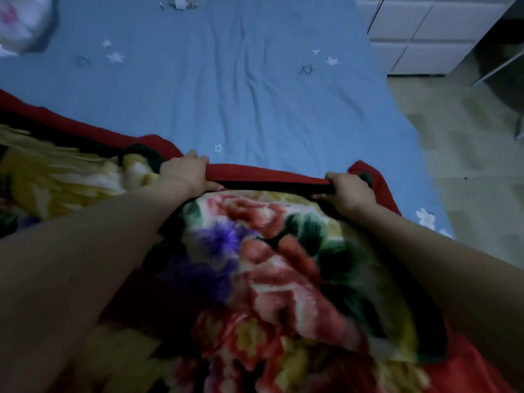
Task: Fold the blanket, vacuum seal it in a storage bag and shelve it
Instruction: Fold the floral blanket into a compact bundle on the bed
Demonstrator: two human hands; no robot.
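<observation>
While both hands grip blanket (272, 251) edge.

Both bare forearms extended forward, roughly parallel. Left hand (183, 173) and right hand (350, 191) knuckles-up, fingers curled over, thumbs under, each gripping the red-edged floral fleece blanket (272, 262) hem.

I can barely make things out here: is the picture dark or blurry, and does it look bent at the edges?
Head view: dim and bluish, no glare; the blanket and forearms nearest the camera are smeared, while the left hand, right hand and bed sheet are clearer; the wide lens bows the edges.
</observation>
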